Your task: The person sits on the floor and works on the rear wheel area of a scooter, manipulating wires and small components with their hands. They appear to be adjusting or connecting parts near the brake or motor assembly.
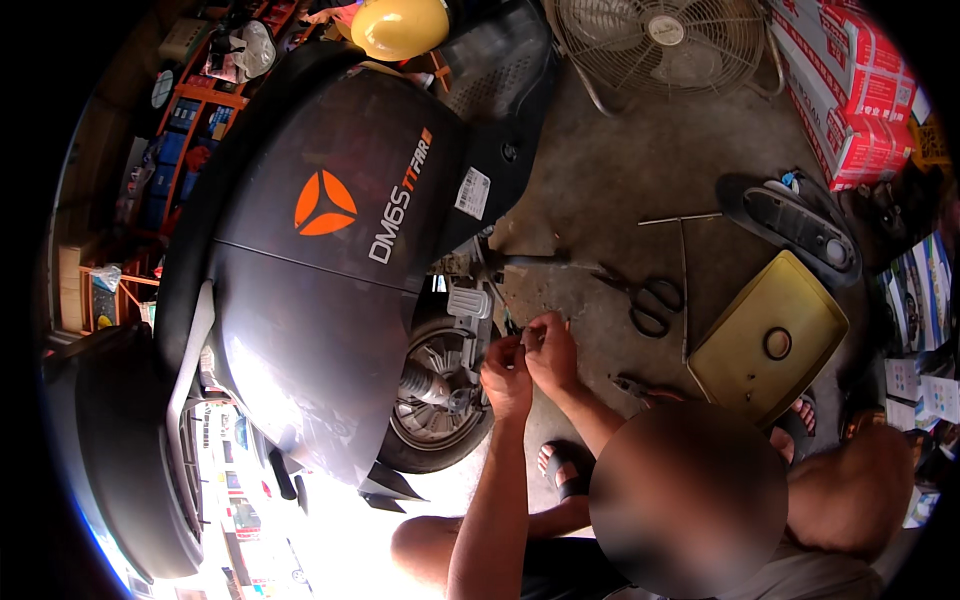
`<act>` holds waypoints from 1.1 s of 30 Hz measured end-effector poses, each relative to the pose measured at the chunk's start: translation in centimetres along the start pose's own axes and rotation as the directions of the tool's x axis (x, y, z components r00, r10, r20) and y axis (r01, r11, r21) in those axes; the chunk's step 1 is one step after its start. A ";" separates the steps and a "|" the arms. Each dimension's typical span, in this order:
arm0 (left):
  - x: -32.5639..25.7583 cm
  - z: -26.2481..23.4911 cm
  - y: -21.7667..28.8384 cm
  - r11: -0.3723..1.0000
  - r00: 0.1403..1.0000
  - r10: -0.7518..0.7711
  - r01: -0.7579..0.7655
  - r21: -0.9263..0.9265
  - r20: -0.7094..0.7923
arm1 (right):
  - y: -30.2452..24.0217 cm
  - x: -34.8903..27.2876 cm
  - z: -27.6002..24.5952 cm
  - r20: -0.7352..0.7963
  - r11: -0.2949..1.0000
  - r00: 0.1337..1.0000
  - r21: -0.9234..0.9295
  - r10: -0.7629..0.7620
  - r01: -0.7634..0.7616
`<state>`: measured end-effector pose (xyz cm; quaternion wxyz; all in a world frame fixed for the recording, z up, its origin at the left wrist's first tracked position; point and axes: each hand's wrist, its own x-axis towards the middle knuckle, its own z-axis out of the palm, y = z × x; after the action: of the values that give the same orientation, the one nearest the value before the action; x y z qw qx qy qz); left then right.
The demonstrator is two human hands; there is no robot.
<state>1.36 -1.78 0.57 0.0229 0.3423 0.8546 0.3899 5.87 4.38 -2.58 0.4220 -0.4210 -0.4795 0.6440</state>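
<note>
Concrete floor [600,190] spreads beneath a cluttered workshop, with orange-framed shelves [212,97] of boxes and odds and ends along the left side and strong light pouring in at the lower left. A grey scooter [300,310] with an orange emblem on its side panel fills the left half of the scene, its silver-spoked wheel [440,405] and a ribbed footrest [468,302] close to a seated person's hands.

At center, the person's left hand [506,375] and right hand [552,352] meet fingertip to fingertip, just right of the wheel and below the footrest. Fingers on both are curled inward in a narrow pinch; whatever they may hold is too small and too covered to tell. Thin dark wires [511,326] show just above the left fingertips, beside the scooter's frame. The person's sandaled feet rest on the floor, one near the wheel.

To the right, black-handled scissors [655,305] lie beside a long T-shaped wrench [684,285], with pliers [645,389] nearer the person. A yellow tray [800,310] sits tilted to the view, holding a dark ring [777,343] and a few tiny pieces. Beyond it lies a dark oval cover [795,228]. A round metal fan [660,35] stands at the top, near stacked red-and-white boxes [850,90]; a yellow helmet [400,27] shows behind the scooter.
</note>
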 end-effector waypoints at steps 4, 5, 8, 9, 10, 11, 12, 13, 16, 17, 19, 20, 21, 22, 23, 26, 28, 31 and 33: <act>0.1 0.3 -0.5 0.998 0.999 -0.027 0.029 -0.063 0.029 | 0.0 -0.2 -0.2 0.010 0.983 0.985 -0.063 -0.172 0.173; 0.1 0.4 -0.7 0.999 0.999 -0.028 0.029 -0.044 0.025 | 0.0 -0.1 -0.3 0.027 0.978 0.984 -0.112 -0.175 0.177; 0.2 0.3 -1.0 0.999 0.999 -0.046 0.046 -0.014 0.009 | -0.8 0.3 -0.5 0.067 0.969 0.989 -0.203 -0.129 0.140; 0.1 0.4 -0.7 0.998 0.998 -0.065 0.065 -0.023 0.009 | -1.1 0.3 -0.7 0.070 0.976 0.995 -0.201 -0.076 0.089; 0.1 0.5 -0.5 0.996 0.996 -0.084 0.084 -0.032 0.009 | -1.3 0.4 -0.8 0.074 0.979 0.997 -0.199 -0.023 0.037; 0.1 0.7 -0.5 0.995 0.997 -0.083 0.083 -0.057 0.006 | -1.5 0.5 -0.8 0.081 0.976 0.997 -0.216 -0.013 0.031; 0.1 0.7 -0.9 0.993 0.997 -0.081 0.081 -0.080 -0.002 | -1.6 0.5 -0.8 0.092 0.973 0.996 -0.229 -0.004 0.026; 0.0 0.6 -1.3 0.992 0.997 -0.081 0.079 -0.103 -0.010 | -1.8 0.4 -0.7 0.103 0.970 0.995 -0.243 0.005 0.021; 0.0 0.6 -2.1 0.988 0.998 -0.051 0.046 -0.149 -0.025 | -1.8 0.5 -0.4 0.137 0.954 0.990 -0.296 -0.016 0.056; -0.2 0.4 -2.4 0.991 0.997 -0.063 0.058 -0.124 -0.034 | -1.8 0.6 -0.3 0.146 0.951 0.989 -0.304 -0.020 0.064; -0.3 0.6 -1.0 0.994 0.996 -0.082 0.079 -0.082 -0.040 | -1.0 1.2 -0.1 0.151 0.942 0.988 -0.327 -0.028 0.077; -0.3 0.6 -0.4 0.994 0.996 -0.085 0.082 -0.078 -0.037 | -0.6 1.5 0.0 0.171 0.961 0.985 -0.276 0.017 0.031; -0.4 0.5 -0.1 0.994 0.995 -0.087 0.084 -0.072 -0.038 | -0.1 1.9 0.2 0.195 0.975 0.979 -0.223 0.060 -0.015; -0.3 0.4 0.1 0.994 0.995 -0.088 0.086 -0.067 -0.037 | 0.4 2.3 0.4 0.220 0.983 0.970 -0.170 0.100 -0.063; -0.2 0.5 0.3 0.992 0.995 -0.094 0.091 -0.090 -0.024 | 1.0 2.7 0.5 0.281 0.981 0.941 0.000 0.188 -0.196; -0.3 0.3 -0.5 0.985 0.994 -0.106 0.104 -0.136 -0.011 | 1.5 3.4 0.2 0.484 0.801 0.817 0.328 0.312 -0.500; -0.4 0.2 -1.1 0.985 0.995 -0.102 0.098 -0.141 -0.024 | 1.1 3.4 -0.4 0.557 0.727 0.768 0.379 0.315 -0.573; -0.3 0.1 -1.4 0.989 0.996 -0.085 0.081 -0.127 -0.025 | 1.0 3.9 -1.1 0.643 0.665 0.676 0.332 0.360 -0.669; -0.2 0.2 -1.4 0.987 0.995 -0.097 0.094 -0.128 -0.015 | 1.0 4.0 -1.2 0.648 0.694 0.680 0.313 0.343 -0.648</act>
<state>0.84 -2.41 -0.59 0.0541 0.2947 0.8437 0.4455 5.75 8.31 -4.38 0.1655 -0.2081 -0.2461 0.9321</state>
